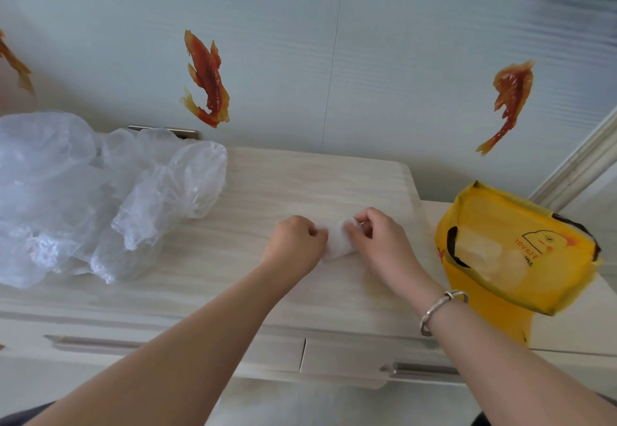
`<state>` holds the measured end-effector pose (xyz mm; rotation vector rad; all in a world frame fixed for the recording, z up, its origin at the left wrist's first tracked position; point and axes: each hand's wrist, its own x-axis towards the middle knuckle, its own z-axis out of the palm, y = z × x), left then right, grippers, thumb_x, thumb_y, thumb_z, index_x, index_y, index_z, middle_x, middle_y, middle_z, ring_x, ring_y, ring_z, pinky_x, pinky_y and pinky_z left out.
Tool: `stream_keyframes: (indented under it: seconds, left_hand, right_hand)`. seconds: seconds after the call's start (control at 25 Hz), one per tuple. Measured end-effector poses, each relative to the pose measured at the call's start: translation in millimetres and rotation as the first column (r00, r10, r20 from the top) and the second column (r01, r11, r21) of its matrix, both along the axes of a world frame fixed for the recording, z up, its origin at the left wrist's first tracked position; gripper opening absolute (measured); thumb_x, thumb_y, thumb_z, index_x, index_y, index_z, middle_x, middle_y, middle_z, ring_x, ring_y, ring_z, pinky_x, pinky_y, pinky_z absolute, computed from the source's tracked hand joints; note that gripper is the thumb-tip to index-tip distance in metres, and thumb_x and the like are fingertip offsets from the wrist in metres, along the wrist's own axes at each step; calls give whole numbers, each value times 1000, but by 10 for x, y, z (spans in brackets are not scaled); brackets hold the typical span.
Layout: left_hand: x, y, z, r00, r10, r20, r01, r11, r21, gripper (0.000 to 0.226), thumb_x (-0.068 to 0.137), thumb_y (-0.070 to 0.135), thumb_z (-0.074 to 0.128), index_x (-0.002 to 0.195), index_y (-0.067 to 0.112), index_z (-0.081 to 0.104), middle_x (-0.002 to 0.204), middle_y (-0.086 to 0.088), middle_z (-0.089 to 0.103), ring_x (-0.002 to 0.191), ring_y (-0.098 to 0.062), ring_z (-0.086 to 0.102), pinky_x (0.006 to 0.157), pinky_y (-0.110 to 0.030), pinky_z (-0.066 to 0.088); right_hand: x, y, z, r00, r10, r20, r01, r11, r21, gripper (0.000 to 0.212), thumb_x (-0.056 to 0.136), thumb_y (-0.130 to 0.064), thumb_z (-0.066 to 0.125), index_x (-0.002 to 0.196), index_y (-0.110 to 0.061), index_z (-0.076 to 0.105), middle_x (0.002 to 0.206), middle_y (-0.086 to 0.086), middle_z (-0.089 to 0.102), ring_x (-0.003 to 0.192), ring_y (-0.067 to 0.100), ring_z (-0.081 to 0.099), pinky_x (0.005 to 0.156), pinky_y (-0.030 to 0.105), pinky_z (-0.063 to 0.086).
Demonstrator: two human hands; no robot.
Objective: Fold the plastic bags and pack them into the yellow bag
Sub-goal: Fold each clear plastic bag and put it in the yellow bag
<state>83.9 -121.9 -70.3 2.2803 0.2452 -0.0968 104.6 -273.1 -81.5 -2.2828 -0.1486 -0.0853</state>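
Both hands, left hand (293, 245) and right hand (380, 242), pinch a small folded plastic bag (339, 242) on the dresser top (300, 175), hiding its ends. Right of it stands the yellow bag (514, 258), its contents blurred; the loose plastic bags (93, 198) left run off-frame.

both my forearms reach forward from the bottom of the view, bare, converging toward the middle. my left hand (293, 245) is knuckles up with the fingers curled under, pinching something small between fingertips and thumb. my right hand (380, 242) sits just beside it, nearly touching, fingers bent and pinching the same small thing from the other side. my right wrist is turned slightly outward, and the left wrist is straight.
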Motion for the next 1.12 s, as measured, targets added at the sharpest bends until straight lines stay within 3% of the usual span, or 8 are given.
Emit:
stream_keyframes:
  seconds: [0.12, 0.16, 0.28, 0.44, 0.72, 0.96, 1.12]
  left_hand:
    - [-5, -10, -5, 996, 47, 81, -55, 993, 100, 9, 87, 20, 56, 91, 13, 51, 89, -4, 59, 81, -27, 57, 65, -30, 42]
    - [-16, -15, 0, 990, 29, 139, -48, 990, 133, 15, 86, 15, 55, 98, 14, 46, 96, -3, 56, 86, -27, 56, 67, -32, 41]
    - [-12, -24, 15, 941, -173, 291, 119, 974, 195, 17, 83, 9, 56, 93, 19, 48, 94, 2, 53, 90, -22, 54, 74, -32, 41]
    - [-26, -24, -33, 956, -245, 160, 212, 957, 200, 13, 84, 21, 59, 97, 21, 57, 92, 8, 63, 97, -19, 54, 85, -31, 40]
    - [52, 26, -11, 988, -147, -35, 149, 988, 48, 21, 78, 22, 69, 89, 24, 51, 83, 10, 58, 100, -23, 56, 89, -39, 48]
    - [64, 45, 97, 986, -50, -157, 23, 986, -168, 20, 78, 1, 64, 90, 15, 58, 106, -11, 65, 98, -26, 62, 74, -28, 49]
    - [47, 55, 150, 982, -46, -183, 1, 970, -242, 27, 77, -9, 56, 77, 17, 56, 104, -14, 67, 84, -21, 57, 62, -22, 44]
  right_hand:
    - [-9, 66, -30, 998, 6, 55, 1, 991, -132, 15, 92, -27, 57, 100, -16, 49, 86, -4, 54, 76, 15, 52, 65, 30, 39]
    - [-21, 73, -40, 993, 22, 120, 0, 982, -188, 18, 92, -25, 57, 102, -14, 46, 92, -1, 51, 79, 18, 51, 67, 33, 40]
    - [-32, 71, -28, 958, 64, 278, 27, 950, -312, 19, 89, -18, 60, 99, -15, 44, 96, 1, 43, 83, 21, 45, 71, 36, 40]
    - [3, 94, -11, 964, 119, 237, -44, 953, -300, 5, 89, -14, 58, 93, -16, 56, 90, -2, 48, 85, 21, 52, 76, 39, 42]
    - [11, 80, -75, 984, 130, 124, -81, 936, -343, 8, 94, -23, 48, 99, -17, 49, 97, 0, 55, 88, 21, 55, 81, 42, 45]
    - [4, 110, -57, 986, 114, 118, -62, 927, -370, 10, 94, -23, 49, 102, -17, 47, 101, 2, 51, 93, 24, 53, 82, 40, 42]
    - [-8, 117, -33, 995, -11, 103, 45, 942, -334, 27, 90, -29, 57, 109, -14, 44, 109, 4, 45, 101, 25, 47, 80, 34, 37]
